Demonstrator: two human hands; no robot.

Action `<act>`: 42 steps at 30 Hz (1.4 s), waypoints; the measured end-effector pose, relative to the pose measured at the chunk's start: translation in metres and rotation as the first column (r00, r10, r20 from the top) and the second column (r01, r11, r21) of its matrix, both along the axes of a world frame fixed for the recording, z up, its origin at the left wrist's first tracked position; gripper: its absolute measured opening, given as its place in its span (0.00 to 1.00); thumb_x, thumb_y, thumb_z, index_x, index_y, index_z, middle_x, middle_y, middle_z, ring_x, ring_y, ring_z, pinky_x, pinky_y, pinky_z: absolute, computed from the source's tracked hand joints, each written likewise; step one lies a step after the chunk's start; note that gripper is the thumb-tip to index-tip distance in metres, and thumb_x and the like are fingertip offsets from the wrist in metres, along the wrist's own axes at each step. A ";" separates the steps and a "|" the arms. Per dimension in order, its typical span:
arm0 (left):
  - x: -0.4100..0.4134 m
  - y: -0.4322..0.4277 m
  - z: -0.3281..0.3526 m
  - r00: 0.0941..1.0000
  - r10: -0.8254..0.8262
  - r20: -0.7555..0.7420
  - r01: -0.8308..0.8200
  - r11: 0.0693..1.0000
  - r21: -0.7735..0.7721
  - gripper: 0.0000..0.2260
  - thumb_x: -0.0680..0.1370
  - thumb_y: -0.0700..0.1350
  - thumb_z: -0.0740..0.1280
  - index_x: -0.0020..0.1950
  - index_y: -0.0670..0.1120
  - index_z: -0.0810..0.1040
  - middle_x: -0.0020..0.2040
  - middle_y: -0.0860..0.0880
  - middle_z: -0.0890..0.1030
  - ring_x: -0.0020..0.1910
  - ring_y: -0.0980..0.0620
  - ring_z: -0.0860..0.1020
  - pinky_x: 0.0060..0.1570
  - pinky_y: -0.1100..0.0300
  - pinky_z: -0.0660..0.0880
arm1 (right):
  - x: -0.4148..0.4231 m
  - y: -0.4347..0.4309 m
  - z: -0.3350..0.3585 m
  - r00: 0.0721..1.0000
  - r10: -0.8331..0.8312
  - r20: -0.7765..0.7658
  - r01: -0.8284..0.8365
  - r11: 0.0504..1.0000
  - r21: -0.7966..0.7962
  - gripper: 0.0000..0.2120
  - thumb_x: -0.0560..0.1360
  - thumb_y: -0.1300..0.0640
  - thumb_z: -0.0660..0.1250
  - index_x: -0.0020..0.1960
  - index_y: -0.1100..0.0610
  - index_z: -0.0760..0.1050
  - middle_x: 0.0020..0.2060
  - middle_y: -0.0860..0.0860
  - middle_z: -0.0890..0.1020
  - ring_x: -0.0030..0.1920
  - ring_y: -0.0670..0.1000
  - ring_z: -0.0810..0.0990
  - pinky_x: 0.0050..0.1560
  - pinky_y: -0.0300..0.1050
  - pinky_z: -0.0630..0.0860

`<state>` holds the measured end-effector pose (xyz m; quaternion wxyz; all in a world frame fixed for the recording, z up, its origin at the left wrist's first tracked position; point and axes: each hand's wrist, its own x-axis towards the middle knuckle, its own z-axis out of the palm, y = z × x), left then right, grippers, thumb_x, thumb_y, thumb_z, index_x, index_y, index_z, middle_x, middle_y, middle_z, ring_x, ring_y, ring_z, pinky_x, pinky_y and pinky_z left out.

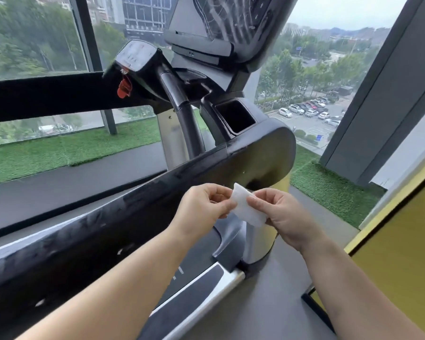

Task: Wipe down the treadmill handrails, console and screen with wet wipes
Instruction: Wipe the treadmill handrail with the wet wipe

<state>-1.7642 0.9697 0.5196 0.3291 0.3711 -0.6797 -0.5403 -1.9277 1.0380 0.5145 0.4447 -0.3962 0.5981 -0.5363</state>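
Observation:
A folded white wet wipe (246, 207) is held between both hands, just right of the treadmill's black right handrail (123, 212). My left hand (201, 207) pinches its left edge; my right hand (282, 214) pinches its right side with thumb and fingers. The handrail runs diagonally from lower left up to a rounded end with a cup holder (234, 116). The control console (139, 56) with a red safety clip (124, 88) sits at upper middle. The dark screen (231, 18) at the top shows wet streaks.
The treadmill's side rail and deck (194, 288) lie below my arms. A yellow panel (402, 253) stands at the right, a grey pillar (388, 99) beyond it. Large windows (35, 33) and artificial grass (71, 148) lie ahead.

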 end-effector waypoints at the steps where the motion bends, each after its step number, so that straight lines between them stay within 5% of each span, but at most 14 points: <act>1: -0.002 0.002 -0.002 0.999 -0.023 0.034 0.023 1.000 -0.009 0.03 0.73 0.39 0.72 0.46 0.43 0.83 0.34 0.50 0.81 0.34 0.54 0.78 0.43 0.58 0.80 | -0.001 0.001 -0.003 0.999 -0.021 0.041 0.022 0.999 -0.032 0.10 0.64 0.52 0.71 0.41 0.57 0.77 0.34 0.51 0.80 0.35 0.47 0.78 0.34 0.36 0.75; 6: -0.012 0.005 -0.006 0.987 -0.051 0.149 0.060 0.997 -0.053 0.04 0.75 0.44 0.70 0.43 0.45 0.82 0.38 0.43 0.83 0.37 0.53 0.77 0.43 0.58 0.75 | -0.007 0.008 -0.015 0.919 -0.012 0.394 0.047 0.996 -0.078 0.10 0.61 0.58 0.75 0.38 0.57 0.75 0.32 0.52 0.80 0.33 0.48 0.80 0.32 0.38 0.78; 10: -0.019 0.010 -0.012 0.995 -0.036 0.088 0.032 0.998 0.045 0.06 0.77 0.44 0.67 0.43 0.44 0.80 0.41 0.43 0.84 0.42 0.46 0.82 0.52 0.53 0.79 | -0.019 0.012 -0.021 0.844 0.025 0.536 0.055 0.990 -0.133 0.24 0.42 0.60 0.86 0.34 0.53 0.79 0.34 0.54 0.81 0.36 0.52 0.83 0.35 0.44 0.81; 13: -0.024 0.013 -0.016 0.999 -0.020 0.026 0.018 0.997 0.077 0.05 0.78 0.40 0.66 0.43 0.41 0.79 0.39 0.43 0.83 0.40 0.44 0.83 0.47 0.53 0.81 | -0.027 0.014 -0.025 0.779 0.029 0.626 0.073 0.988 -0.137 0.29 0.41 0.62 0.86 0.39 0.55 0.80 0.35 0.54 0.82 0.37 0.52 0.83 0.36 0.45 0.81; 19: -0.023 0.014 -0.022 0.994 0.066 0.092 -0.051 0.988 -0.148 0.06 0.76 0.42 0.69 0.39 0.47 0.82 0.35 0.47 0.83 0.36 0.47 0.81 0.42 0.59 0.78 | -0.039 0.014 -0.036 0.829 -0.098 0.551 0.189 0.976 -0.110 0.26 0.43 0.55 0.86 0.39 0.55 0.82 0.37 0.54 0.84 0.36 0.50 0.83 0.35 0.43 0.81; 24: -0.024 0.017 -0.025 0.990 0.134 0.048 -0.117 0.959 -0.257 0.06 0.76 0.41 0.69 0.40 0.50 0.81 0.33 0.58 0.79 0.30 0.64 0.74 0.33 0.74 0.68 | -0.046 0.020 -0.029 0.843 -0.229 0.487 0.299 0.952 -0.070 0.03 0.67 0.59 0.71 0.40 0.54 0.83 0.35 0.49 0.83 0.35 0.46 0.81 0.33 0.39 0.80; 26: -0.022 0.016 -0.029 0.999 0.036 0.041 -0.028 0.983 -0.181 0.11 0.76 0.38 0.68 0.39 0.54 0.80 0.35 0.56 0.81 0.34 0.60 0.77 0.40 0.68 0.75 | -0.053 0.022 -0.030 0.824 -0.327 0.463 0.381 0.924 -0.026 0.05 0.76 0.62 0.65 0.44 0.55 0.78 0.35 0.49 0.82 0.33 0.45 0.80 0.31 0.38 0.79; 28: -0.024 0.016 -0.033 0.991 -0.059 0.124 0.070 0.994 -0.088 0.13 0.75 0.39 0.64 0.38 0.56 0.80 0.40 0.53 0.83 0.42 0.43 0.80 0.49 0.53 0.78 | -0.056 0.023 -0.028 0.826 -0.351 0.441 0.395 0.919 -0.009 0.06 0.79 0.62 0.61 0.45 0.55 0.76 0.35 0.49 0.81 0.32 0.44 0.80 0.31 0.37 0.78; 30: -0.028 0.017 -0.034 0.978 -0.114 0.176 0.116 0.993 -0.003 0.10 0.69 0.45 0.58 0.39 0.52 0.79 0.46 0.49 0.84 0.47 0.38 0.80 0.53 0.44 0.77 | -0.055 0.023 -0.026 0.862 -0.298 0.410 0.338 0.941 -0.026 0.07 0.79 0.62 0.60 0.45 0.56 0.75 0.32 0.48 0.81 0.31 0.44 0.80 0.33 0.36 0.78; 32: -0.035 0.016 -0.032 0.983 -0.117 0.139 0.102 0.989 0.109 0.08 0.69 0.49 0.59 0.41 0.51 0.77 0.49 0.49 0.83 0.50 0.44 0.80 0.54 0.45 0.76 | -0.050 0.021 -0.021 0.903 -0.218 0.369 0.255 0.966 -0.052 0.07 0.79 0.62 0.60 0.45 0.57 0.75 0.31 0.48 0.82 0.32 0.44 0.80 0.34 0.36 0.78; 34: -0.043 0.018 -0.029 0.979 -0.146 0.139 0.133 0.986 0.100 0.08 0.74 0.53 0.68 0.49 0.52 0.76 0.51 0.54 0.81 0.51 0.53 0.78 0.51 0.58 0.76 | -0.044 0.019 -0.017 0.928 -0.151 0.339 0.183 0.981 -0.064 0.06 0.79 0.63 0.60 0.46 0.58 0.75 0.33 0.50 0.82 0.33 0.45 0.81 0.34 0.37 0.79; 37: -0.054 0.024 -0.025 0.974 -0.136 0.183 0.152 0.986 -0.075 0.21 0.67 0.54 0.76 0.56 0.55 0.73 0.55 0.59 0.77 0.55 0.63 0.73 0.47 0.73 0.67 | -0.038 0.014 -0.012 0.935 -0.126 0.331 0.151 0.987 -0.053 0.04 0.76 0.63 0.64 0.48 0.58 0.76 0.38 0.53 0.83 0.37 0.49 0.82 0.33 0.40 0.80; 42: -0.066 0.029 -0.028 0.999 -0.031 0.039 0.032 0.999 -0.005 0.11 0.67 0.48 0.77 0.43 0.49 0.77 0.40 0.52 0.81 0.39 0.55 0.77 0.40 0.62 0.74 | -0.035 0.013 -0.015 0.916 -0.212 0.340 0.234 0.972 -0.026 0.14 0.62 0.58 0.71 0.46 0.59 0.75 0.35 0.54 0.82 0.33 0.50 0.81 0.32 0.42 0.80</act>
